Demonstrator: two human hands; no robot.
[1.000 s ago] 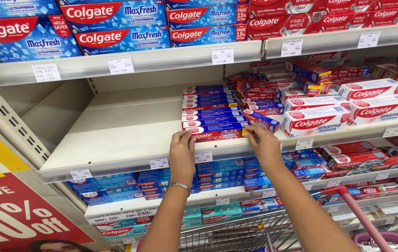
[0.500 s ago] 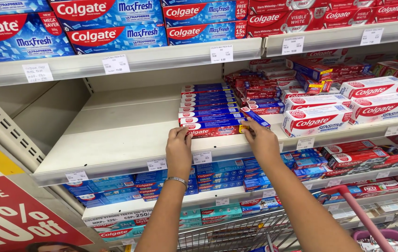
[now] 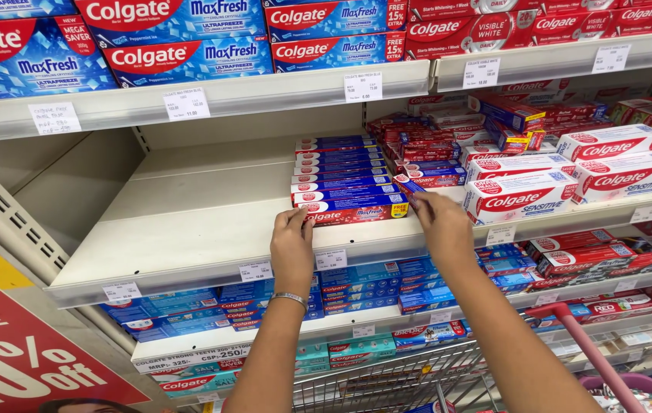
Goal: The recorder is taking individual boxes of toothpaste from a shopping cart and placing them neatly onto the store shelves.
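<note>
Left hand [image 3: 292,243]: fingers curled onto near-left end of the toothpaste box [image 3: 355,213].
Right hand [image 3: 442,222]: fingertips pinching its right end.
Box: front of shelf [image 3: 188,252], mid-row.
Tip: push evenly, keep it square.

two hands [image 3: 291,248]; three white toothpaste boxes [image 3: 521,195]; four shelves [image 3: 188,245]; one bracelet [image 3: 289,297]

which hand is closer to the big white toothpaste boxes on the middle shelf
Right. The right hand is at the right end of the red and blue box row, just left of the white boxes. The left hand is at the row's left end, farther away.
</note>
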